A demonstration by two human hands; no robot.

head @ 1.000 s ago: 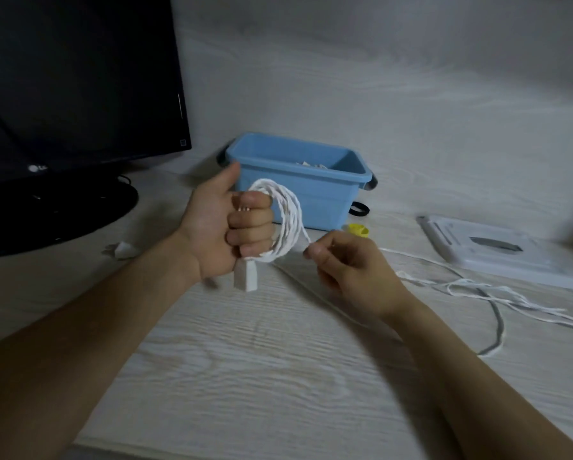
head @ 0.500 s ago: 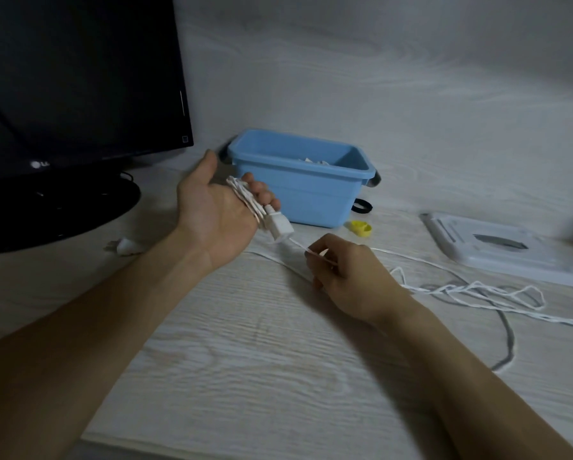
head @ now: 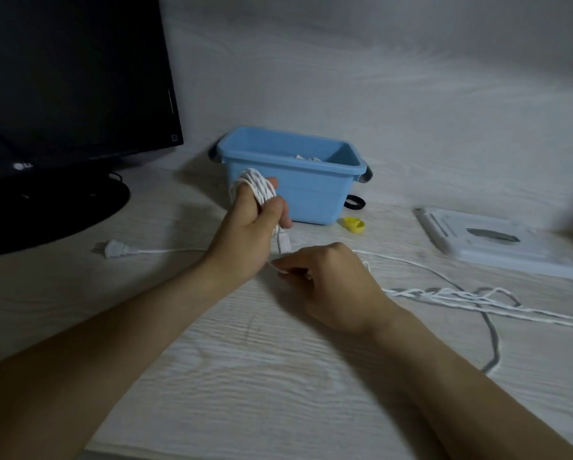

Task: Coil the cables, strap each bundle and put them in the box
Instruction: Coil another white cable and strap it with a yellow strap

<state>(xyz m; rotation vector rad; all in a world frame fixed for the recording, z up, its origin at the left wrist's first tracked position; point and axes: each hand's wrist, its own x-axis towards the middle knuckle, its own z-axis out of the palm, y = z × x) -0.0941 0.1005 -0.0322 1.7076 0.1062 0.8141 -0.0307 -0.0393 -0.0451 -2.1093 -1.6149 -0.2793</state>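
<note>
At frame centre our left hand point(head: 245, 224) holds the coil of white cable point(head: 255, 187) wound round its fingers, just in front of the blue box point(head: 315, 200). Below it our right hand point(head: 328, 280) pinches the cable's loose run — the rest lies tangled at right, near a yellow strap point(head: 354, 225).

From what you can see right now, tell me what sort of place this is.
Probably a home or office desk: a pale wood-grain desktop, a black monitor on its stand, and a blue box beside loose white cable.
</note>
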